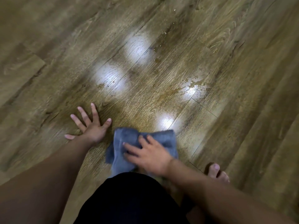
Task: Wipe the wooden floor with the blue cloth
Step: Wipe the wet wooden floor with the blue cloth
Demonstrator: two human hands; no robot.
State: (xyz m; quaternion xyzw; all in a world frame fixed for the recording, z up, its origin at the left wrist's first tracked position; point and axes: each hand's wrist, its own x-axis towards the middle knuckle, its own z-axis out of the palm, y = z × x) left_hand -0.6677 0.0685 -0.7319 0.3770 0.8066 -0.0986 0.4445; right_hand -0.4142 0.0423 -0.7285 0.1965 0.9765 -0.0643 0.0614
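Note:
The blue cloth (pixel 124 143) lies crumpled on the wooden floor (pixel 161 97), low in the middle of the view. My right hand (pixel 149 155) lies on top of it, fingers spread and slightly bent, pressing it to the boards. My left hand (pixel 91 125) rests flat on the bare floor just left of the cloth, fingers splayed wide. Wet streaks and droplets (pixel 192 85) glisten on the planks farther ahead and to the right.
A bare foot (pixel 217 172) stands on the floor to the right of my right arm. A dark-clothed knee (pixel 129 199) fills the bottom middle. Bright light reflections (pixel 137 49) show on the planks ahead.

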